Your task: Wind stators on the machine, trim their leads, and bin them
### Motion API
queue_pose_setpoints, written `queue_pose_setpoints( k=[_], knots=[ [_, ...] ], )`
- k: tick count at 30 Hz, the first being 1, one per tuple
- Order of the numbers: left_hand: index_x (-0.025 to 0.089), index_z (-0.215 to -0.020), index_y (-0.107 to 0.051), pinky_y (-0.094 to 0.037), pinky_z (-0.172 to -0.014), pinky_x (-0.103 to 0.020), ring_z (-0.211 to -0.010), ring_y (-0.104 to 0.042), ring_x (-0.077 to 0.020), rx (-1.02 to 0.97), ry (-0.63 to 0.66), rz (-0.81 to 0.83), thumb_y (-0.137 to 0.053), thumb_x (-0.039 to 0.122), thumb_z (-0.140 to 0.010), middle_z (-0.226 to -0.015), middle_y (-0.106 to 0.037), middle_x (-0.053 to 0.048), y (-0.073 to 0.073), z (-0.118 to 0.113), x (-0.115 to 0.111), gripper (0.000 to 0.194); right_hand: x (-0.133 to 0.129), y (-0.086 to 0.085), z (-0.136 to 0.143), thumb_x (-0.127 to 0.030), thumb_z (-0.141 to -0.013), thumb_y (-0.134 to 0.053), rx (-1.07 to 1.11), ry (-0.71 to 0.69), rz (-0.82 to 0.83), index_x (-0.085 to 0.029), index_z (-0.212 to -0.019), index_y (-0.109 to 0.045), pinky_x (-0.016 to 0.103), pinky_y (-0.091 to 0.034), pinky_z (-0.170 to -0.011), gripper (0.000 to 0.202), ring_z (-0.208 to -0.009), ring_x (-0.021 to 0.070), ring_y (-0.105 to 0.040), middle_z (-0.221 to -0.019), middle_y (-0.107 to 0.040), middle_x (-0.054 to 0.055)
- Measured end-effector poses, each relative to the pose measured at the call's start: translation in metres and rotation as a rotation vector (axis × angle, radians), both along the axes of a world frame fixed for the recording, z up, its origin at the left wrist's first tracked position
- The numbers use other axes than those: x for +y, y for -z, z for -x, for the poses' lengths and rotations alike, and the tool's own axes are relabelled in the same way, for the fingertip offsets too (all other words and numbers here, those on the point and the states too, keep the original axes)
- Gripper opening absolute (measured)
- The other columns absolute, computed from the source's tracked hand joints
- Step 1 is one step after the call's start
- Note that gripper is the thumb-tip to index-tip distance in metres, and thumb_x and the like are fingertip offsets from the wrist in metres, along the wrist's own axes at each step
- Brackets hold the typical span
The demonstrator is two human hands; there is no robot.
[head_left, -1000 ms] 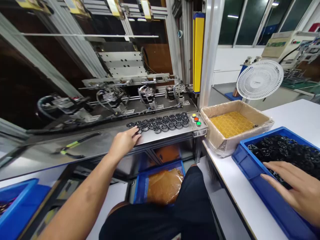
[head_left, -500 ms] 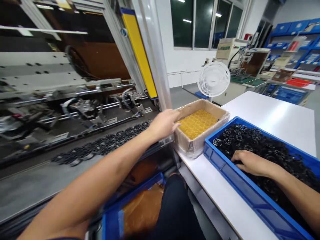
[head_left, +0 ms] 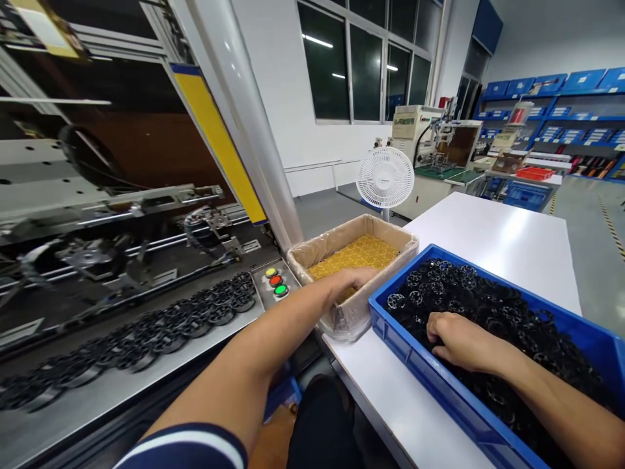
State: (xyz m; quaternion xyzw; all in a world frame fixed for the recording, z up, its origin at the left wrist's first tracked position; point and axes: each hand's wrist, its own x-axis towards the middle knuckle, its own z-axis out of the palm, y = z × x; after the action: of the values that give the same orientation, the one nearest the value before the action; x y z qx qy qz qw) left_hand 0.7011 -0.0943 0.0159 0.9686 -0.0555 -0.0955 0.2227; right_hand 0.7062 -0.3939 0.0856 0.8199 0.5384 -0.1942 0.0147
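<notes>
My left hand (head_left: 360,277) reaches into a plastic-lined cardboard box (head_left: 332,319) holding a layer of yellow ring-like pieces (head_left: 374,251). Its fingers are mostly hidden, so what they hold cannot be made out. My right hand (head_left: 452,335) is down in a blue plastic crate (head_left: 439,397), its fingers curled into a heap of black spoked round parts (head_left: 517,326). The fingertips are buried there, and whatever is between them is hidden. Box and crate stand side by side on a white table (head_left: 508,228).
On the left a machine bears rows of black spoked rings (head_left: 195,322) along its metal ledge. Yellow, red and green buttons (head_left: 276,281) sit at its near corner. A white fan (head_left: 385,179) stands behind the box. Under the machine's edge lies another blue bin (head_left: 288,397).
My left hand has moved from the cardboard box's left rim to inside the box. My right hand stays in the crate, its fingers curled among the black parts. The view has turned right.
</notes>
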Motion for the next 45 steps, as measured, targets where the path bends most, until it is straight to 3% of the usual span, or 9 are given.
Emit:
queue_pose_setpoints(
  k=[8,14,19,24,25,28,31,37,45],
  knots=[
    [0.015,-0.123,-0.064,-0.059,-0.091,-0.046,-0.109,-0.066,-0.0266,0.23,-0.021,-0.125,-0.066,0.037,-0.095,-0.125,-0.066,-0.009,-0.007,0.035,0.021,0.035,0.001,0.006,-0.001,-0.012,-0.082,-0.067,0.009,-0.016,0.002,-0.015,-0.093,-0.074,0.035,-0.053,-0.094,0.014,-0.105,0.0287,-0.07,-0.108,-0.074,0.013],
    [0.015,-0.12,-0.065,-0.06,-0.086,-0.042,-0.103,-0.068,-0.025,0.286,-0.134,-0.082,-0.066,0.037,-0.095,-0.121,-0.067,-0.008,-0.016,0.055,0.016,0.034,0.0,0.009,0.001,-0.01,-0.078,-0.065,-0.012,-0.05,-0.052,-0.016,-0.084,-0.073,0.033,-0.054,-0.086,0.012,-0.097,0.0273,-0.072,-0.1,-0.076,0.012],
    [0.014,-0.115,-0.067,-0.059,-0.085,-0.041,-0.098,-0.068,-0.0222,0.014,-0.308,0.042,-0.068,0.034,-0.093,-0.114,-0.069,-0.008,-0.051,0.075,0.003,0.029,0.001,0.013,-0.001,-0.01,-0.081,-0.062,-0.065,-0.025,-0.243,-0.018,-0.089,-0.071,0.03,-0.054,-0.08,0.014,-0.086,0.0226,-0.072,-0.09,-0.075,0.008],
    [0.014,-0.128,-0.062,-0.056,-0.086,-0.033,-0.092,-0.065,-0.0174,-0.383,-0.397,0.255,-0.065,0.028,-0.091,-0.123,-0.064,-0.012,-0.086,0.149,-0.037,0.039,0.005,0.017,0.011,-0.013,-0.094,-0.051,-0.085,0.025,-0.592,-0.014,-0.104,-0.068,0.035,-0.057,-0.086,0.019,-0.09,0.0205,-0.069,-0.098,-0.072,0.011],
    [0.015,-0.126,-0.063,-0.056,-0.083,-0.03,-0.093,-0.065,-0.0169,-0.452,-0.385,0.352,-0.066,0.03,-0.091,-0.124,-0.064,-0.012,-0.087,0.166,-0.051,0.039,0.005,0.016,0.018,-0.014,-0.095,-0.053,-0.06,0.008,-0.722,-0.015,-0.103,-0.068,0.034,-0.058,-0.081,0.017,-0.086,0.0192,-0.068,-0.097,-0.071,0.01],
    [0.017,-0.116,-0.072,-0.056,-0.086,-0.029,-0.099,-0.068,-0.0203,-0.594,-0.354,0.911,-0.079,0.03,-0.082,-0.12,-0.07,-0.013,-0.08,0.212,-0.093,0.037,0.001,0.007,0.048,-0.012,-0.092,-0.059,0.082,-0.11,-1.124,-0.017,-0.096,-0.066,0.028,-0.058,-0.066,0.01,-0.078,0.0156,-0.065,-0.093,-0.067,0.007],
    [0.018,-0.115,-0.074,-0.059,-0.087,-0.03,-0.097,-0.072,-0.0209,-0.525,-0.39,1.188,-0.083,0.027,-0.079,-0.117,-0.075,-0.013,-0.072,0.235,-0.126,0.037,-0.005,-0.006,0.077,-0.01,-0.09,-0.064,0.17,-0.219,-1.261,-0.018,-0.098,-0.066,0.028,-0.057,-0.065,0.011,-0.077,0.0146,-0.064,-0.092,-0.064,0.006],
    [0.023,-0.102,-0.08,-0.062,-0.085,-0.026,-0.102,-0.074,-0.0206,-0.581,-0.4,1.345,-0.086,0.014,-0.072,-0.12,-0.076,-0.01,-0.062,0.241,-0.158,0.032,-0.012,-0.016,0.098,-0.009,-0.09,-0.066,0.188,-0.335,-1.319,-0.017,-0.106,-0.066,0.031,-0.058,-0.068,0.018,-0.08,0.0169,-0.065,-0.088,-0.065,0.007],
    [0.021,-0.095,-0.08,-0.062,-0.069,-0.021,-0.074,-0.072,-0.0138,-0.504,-0.496,1.449,-0.095,0.005,-0.05,-0.086,-0.079,-0.003,-0.057,0.235,-0.181,0.05,-0.012,-0.013,0.101,-0.009,-0.091,-0.066,0.228,-0.369,-1.315,-0.018,-0.111,-0.069,0.031,-0.058,-0.072,0.022,-0.085,0.0169,-0.064,-0.092,-0.062,0.006]
  ],
)
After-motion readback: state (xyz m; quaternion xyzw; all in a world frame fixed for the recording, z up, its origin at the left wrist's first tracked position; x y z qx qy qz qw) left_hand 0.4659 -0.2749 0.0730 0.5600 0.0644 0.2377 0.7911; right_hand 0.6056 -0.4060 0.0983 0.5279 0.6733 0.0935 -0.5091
